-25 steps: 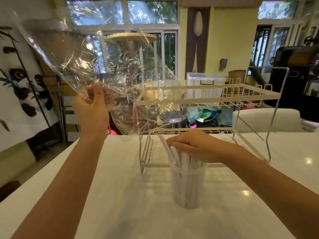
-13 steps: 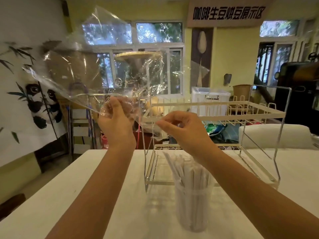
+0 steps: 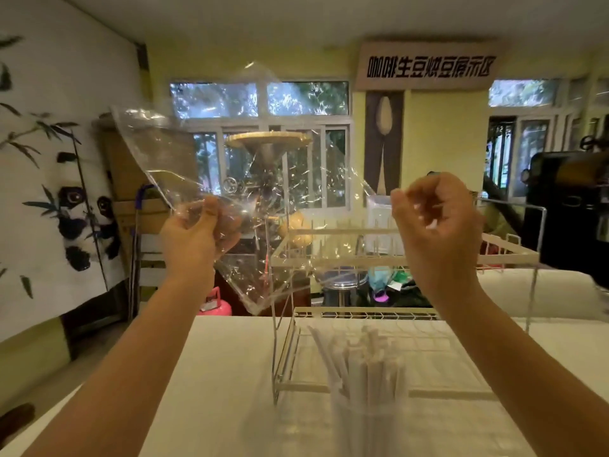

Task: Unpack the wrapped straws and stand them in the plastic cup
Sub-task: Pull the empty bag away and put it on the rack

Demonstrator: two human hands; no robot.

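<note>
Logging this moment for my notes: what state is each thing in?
straws: wrapped, upright in the cup
plastic cup: upright on the table, full
clear wrapper: emptied, crumpled, held up
left hand: shut on the wrapper
right hand: fingers curled, grip unclear
wire rack: upright, behind cup

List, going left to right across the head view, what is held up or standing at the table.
Left hand → crumpled clear plastic wrapper that it pinches → clear plastic cup of white paper-wrapped straws → right hand, curled at the wrapper's far edge.
</note>
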